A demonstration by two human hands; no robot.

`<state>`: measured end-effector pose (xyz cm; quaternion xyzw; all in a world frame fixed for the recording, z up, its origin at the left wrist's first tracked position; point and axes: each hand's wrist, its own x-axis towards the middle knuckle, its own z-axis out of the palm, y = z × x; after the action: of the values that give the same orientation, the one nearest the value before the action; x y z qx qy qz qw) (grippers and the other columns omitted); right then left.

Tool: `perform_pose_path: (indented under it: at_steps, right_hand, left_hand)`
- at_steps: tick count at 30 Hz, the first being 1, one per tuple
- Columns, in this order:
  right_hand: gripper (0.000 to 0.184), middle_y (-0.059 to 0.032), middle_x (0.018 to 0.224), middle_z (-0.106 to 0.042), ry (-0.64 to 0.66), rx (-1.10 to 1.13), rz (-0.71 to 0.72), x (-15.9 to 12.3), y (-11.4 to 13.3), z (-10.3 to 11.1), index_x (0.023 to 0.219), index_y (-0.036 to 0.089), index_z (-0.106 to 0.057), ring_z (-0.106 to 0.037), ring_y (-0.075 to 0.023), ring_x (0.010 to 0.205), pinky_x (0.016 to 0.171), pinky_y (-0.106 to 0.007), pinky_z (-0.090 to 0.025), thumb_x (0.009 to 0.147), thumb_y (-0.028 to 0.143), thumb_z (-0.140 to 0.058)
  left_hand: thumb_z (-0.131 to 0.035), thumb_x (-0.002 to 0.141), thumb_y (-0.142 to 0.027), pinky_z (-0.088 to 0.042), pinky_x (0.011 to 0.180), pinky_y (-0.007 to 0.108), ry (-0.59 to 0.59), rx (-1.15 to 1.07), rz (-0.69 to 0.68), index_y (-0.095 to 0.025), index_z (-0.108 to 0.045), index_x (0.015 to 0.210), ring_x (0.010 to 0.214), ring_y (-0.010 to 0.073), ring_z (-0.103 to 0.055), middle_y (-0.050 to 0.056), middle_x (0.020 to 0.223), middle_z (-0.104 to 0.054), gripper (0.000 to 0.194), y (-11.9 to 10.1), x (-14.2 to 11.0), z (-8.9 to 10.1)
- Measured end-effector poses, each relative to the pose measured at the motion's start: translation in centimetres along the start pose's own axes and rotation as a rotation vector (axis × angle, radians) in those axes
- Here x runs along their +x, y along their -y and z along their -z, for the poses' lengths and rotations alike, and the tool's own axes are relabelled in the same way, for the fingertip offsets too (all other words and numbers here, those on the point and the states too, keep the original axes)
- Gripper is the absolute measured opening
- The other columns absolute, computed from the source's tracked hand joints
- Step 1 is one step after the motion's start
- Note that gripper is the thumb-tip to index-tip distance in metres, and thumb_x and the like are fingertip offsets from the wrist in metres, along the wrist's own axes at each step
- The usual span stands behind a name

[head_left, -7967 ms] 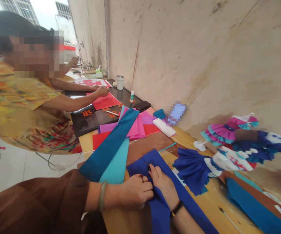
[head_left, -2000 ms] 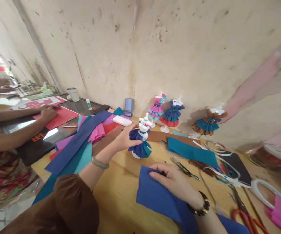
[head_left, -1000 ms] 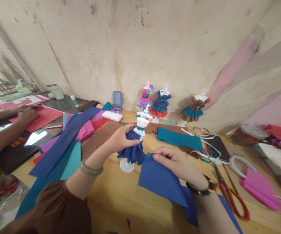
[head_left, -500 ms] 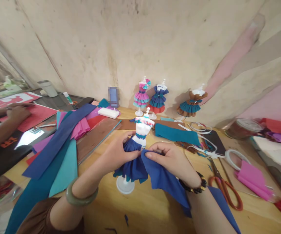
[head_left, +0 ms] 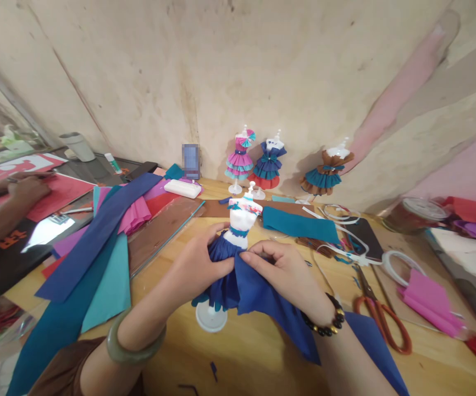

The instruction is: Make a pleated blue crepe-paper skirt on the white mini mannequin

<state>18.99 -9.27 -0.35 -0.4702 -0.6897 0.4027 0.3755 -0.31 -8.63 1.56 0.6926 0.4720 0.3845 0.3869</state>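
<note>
A small white dress-form mannequin (head_left: pixel 244 213) stands on a round white base (head_left: pixel 211 319) in front of me. A gathered blue skirt layer (head_left: pixel 221 283) wraps its lower part, with teal edging showing beneath. My left hand (head_left: pixel 205 258) curls round the skirt at the waist, thumb pressing its front. Between the thumb and fingers of my right hand (head_left: pixel 277 264) is the loose end of a blue strip (head_left: pixel 263 291), held against the skirt. The strip runs down under my right wrist to the table; whether it is paper or cloth I cannot tell.
Three dressed mannequins, including a pink one (head_left: pixel 239 159), stand by the wall. Orange-handled scissors (head_left: pixel 380 313) lie right, near a white tape ring (head_left: pixel 398 267) and a teal strip (head_left: pixel 299 225). Coloured strips (head_left: pixel 98 242) spread at left, where another person's hand (head_left: pixel 29 187) rests on red sheet.
My right hand has brought the blue strip's end left, closer to my left thumb and against the skirt. My left hand keeps its hold on the skirt.
</note>
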Motion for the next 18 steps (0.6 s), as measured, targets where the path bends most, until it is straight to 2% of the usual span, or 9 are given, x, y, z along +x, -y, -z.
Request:
perform_pose_path:
  at_steps: [12, 18]
  right_hand:
    - [0.028, -0.0007, 0.068, -0.071, -0.048, -0.034, 0.035, -0.06, 0.00, -0.20, 0.073, 0.020, -0.070, -0.062, -0.0149, 0.061, 0.058, -0.024, -0.048, 0.088, 0.043, -0.065]
    - [0.027, 0.0001, 0.066, -0.070, -0.061, -0.060, 0.037, -0.01, -0.02, -0.41, 0.071, 0.021, -0.068, -0.061, -0.0146, 0.060, 0.056, -0.024, -0.047, 0.088, 0.042, -0.065]
  left_hand:
    - [-0.066, 0.071, -0.017, -0.055, 0.099, 0.039, 0.010, 0.008, -0.008, -0.023, -0.065, 0.122, 0.117, 0.0289, -0.066, 0.004, 0.120, -0.074, 0.051, -0.27, -0.21, 0.22]
    - [-0.066, 0.070, -0.018, -0.054, 0.099, 0.041, -0.001, 0.032, -0.017, -0.024, -0.066, 0.122, 0.113, 0.0292, -0.067, 0.004, 0.117, -0.074, 0.053, -0.25, -0.25, 0.19]
